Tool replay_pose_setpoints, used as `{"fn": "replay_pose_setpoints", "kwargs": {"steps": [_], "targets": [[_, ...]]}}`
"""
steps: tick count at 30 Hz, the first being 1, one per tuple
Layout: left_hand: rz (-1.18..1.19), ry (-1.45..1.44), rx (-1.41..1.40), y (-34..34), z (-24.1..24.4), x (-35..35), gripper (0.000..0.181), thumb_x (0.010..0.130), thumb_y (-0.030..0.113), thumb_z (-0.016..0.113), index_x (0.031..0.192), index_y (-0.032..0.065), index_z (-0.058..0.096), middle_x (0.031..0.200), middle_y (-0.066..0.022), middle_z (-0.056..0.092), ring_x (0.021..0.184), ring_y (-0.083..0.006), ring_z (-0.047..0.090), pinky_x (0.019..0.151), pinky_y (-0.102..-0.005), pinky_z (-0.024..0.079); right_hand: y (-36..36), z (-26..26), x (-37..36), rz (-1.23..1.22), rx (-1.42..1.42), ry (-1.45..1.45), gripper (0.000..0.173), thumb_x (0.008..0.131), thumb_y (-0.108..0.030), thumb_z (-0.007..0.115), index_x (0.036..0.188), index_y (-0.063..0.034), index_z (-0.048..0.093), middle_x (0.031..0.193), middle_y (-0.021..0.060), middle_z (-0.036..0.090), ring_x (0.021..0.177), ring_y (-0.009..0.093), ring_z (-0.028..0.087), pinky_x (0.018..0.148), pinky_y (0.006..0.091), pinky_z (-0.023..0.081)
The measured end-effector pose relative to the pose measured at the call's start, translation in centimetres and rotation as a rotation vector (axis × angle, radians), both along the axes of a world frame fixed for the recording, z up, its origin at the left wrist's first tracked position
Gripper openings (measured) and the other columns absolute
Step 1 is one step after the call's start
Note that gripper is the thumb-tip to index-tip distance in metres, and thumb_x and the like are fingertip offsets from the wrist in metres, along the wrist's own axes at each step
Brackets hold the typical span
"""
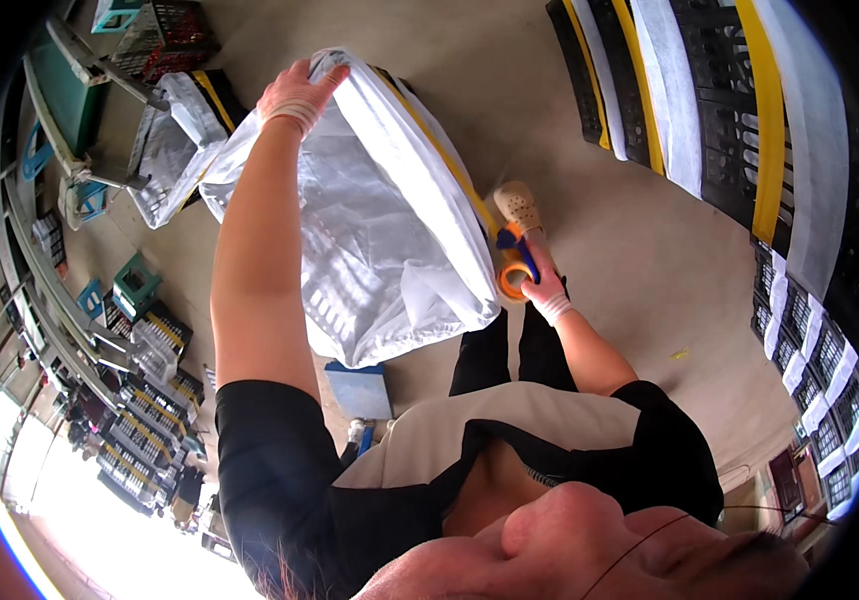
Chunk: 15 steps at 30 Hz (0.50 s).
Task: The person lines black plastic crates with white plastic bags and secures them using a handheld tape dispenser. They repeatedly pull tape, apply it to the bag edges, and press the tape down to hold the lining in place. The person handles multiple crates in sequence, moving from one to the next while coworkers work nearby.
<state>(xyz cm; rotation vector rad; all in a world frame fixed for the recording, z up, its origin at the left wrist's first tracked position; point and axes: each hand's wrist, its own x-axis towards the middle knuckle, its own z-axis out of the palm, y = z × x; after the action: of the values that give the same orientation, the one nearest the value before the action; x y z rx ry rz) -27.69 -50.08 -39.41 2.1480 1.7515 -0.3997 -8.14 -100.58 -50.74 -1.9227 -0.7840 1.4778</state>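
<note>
A crate lined with white translucent plastic film point(377, 225) stands tilted in front of me, its open top facing me. My left hand point(298, 94) grips the folded liner rim at the crate's far left corner. In my right hand point(546, 289) is an orange and blue tape dispenser point(517, 259), held low by the crate's right corner. A strip of yellow tape point(437, 142) runs along the crate's outer right side down to the dispenser. Pale bands circle both wrists. The liner hides most of the crate's walls.
Stacked black crates point(726, 112) with white liners and yellow bands stand at right. Another lined crate point(182, 142) sits left, beside a metal-framed conveyor point(62, 277). A green stool point(137, 285) and a blue-grey platform point(360, 390) are on the floor. My beige clog point(517, 204) is near the dispenser.
</note>
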Motion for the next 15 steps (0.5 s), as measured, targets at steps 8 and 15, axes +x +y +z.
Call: {"fn": "replay_pose_setpoints", "kwargs": {"steps": [8, 15], "targets": [[0.078, -0.118, -0.107, 0.3, -0.7, -0.5, 0.082, 0.074, 0.08, 0.055, 0.123, 0.015, 0.063, 0.109, -0.0082, 0.07, 0.109, -0.0268, 0.063, 0.095, -0.0401, 0.046, -8.2, 1.1, -6.9, -0.096, -0.295, 0.375, 0.087, 0.073, 0.003, 0.054, 0.153, -0.0223, 0.028, 0.128, 0.0169, 0.055, 0.116, 0.031, 0.057, 0.096, 0.0301, 0.044], [-0.075, -0.594, 0.728, -6.2, -1.2, -1.9, 0.065, 0.076, 0.039, 0.078, 0.129, 0.0098, 0.056, 0.13, -0.0154, 0.057, 0.119, -0.0337, 0.053, 0.099, -0.042, 0.044, -6.7, 0.3, -8.2, -0.006, -0.348, 0.136, 0.086, 0.076, -0.007, 0.063, 0.152, -0.0222, 0.027, 0.136, 0.0155, 0.056, 0.126, 0.03, 0.054, 0.101, 0.033, 0.044]]}}
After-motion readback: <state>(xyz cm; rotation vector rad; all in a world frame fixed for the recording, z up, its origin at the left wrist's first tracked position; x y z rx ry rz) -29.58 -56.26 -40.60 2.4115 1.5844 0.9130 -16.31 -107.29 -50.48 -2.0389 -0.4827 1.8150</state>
